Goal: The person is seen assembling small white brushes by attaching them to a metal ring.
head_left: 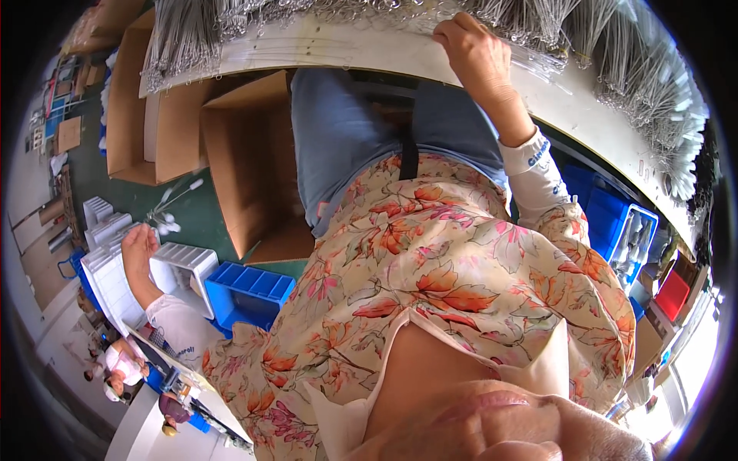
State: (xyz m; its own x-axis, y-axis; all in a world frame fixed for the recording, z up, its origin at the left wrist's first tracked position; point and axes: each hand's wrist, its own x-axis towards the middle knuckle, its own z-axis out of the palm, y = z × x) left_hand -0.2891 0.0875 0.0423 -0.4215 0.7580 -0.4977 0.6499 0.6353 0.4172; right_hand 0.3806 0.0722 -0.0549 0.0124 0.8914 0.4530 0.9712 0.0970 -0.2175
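Note:
Out at the left, my left hand [138, 250] is closed around a few thin wire brushes [166, 218] with white tips. They stick out past its fingers over the green floor and are partly blurred. My right hand [478, 60] is over the white worktable [369, 48], its fingers pinched together low among thin wires. Whatever sits between those fingertips is too small to make out. Loose straight wires [284, 55] with small looped ends lie on the tabletop to the left of this hand. Dense bundles of grey looped wires [538, 27] pile up behind it.
More wire bundles [653, 100] with whitish ends hang over the table's right side. Open cardboard boxes [254, 154] stand left of my legs. White bins [184, 265] and a blue bin [250, 292] are near my left arm; another blue bin [626, 230] is at right. People [127, 365] work far left.

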